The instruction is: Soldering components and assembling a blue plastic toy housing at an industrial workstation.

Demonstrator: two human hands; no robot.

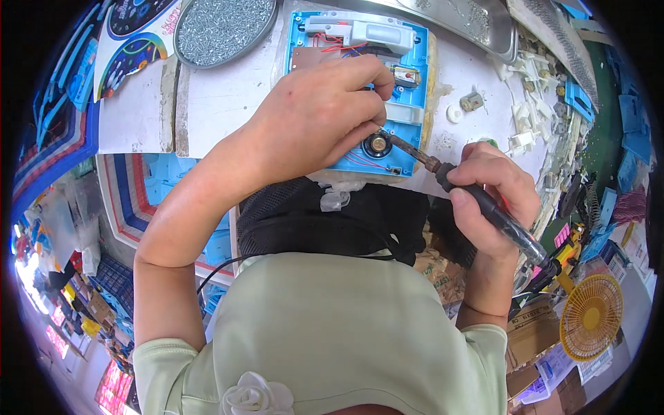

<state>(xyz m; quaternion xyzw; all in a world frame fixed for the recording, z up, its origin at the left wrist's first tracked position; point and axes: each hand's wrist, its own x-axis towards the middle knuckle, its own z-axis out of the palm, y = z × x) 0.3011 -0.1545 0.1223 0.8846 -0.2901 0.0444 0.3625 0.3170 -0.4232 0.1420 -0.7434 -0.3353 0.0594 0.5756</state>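
A blue plastic casing (411, 131) lies open on the white bench, with red and blue wires, a grey-white moulded part (377, 33) and a small motor (407, 76) inside. Near its front edge sits a small round black speaker (377, 144). My left hand (325, 104) reaches over the casing, thumb and fingers pinched together just above the speaker. What they pinch is too small to make out. In my right hand (494, 187) is a soldering iron (515, 232), gripped like a pen. Its tip points left and meets the speaker's edge beside my left fingertips.
A round dish of small screws (225, 28) stands at the back left. A metal tray (477, 28) lies at the back right. White plastic parts (529, 121) and a loose motor (472, 102) are scattered at right. A yellow fan (591, 317) stands lower right.
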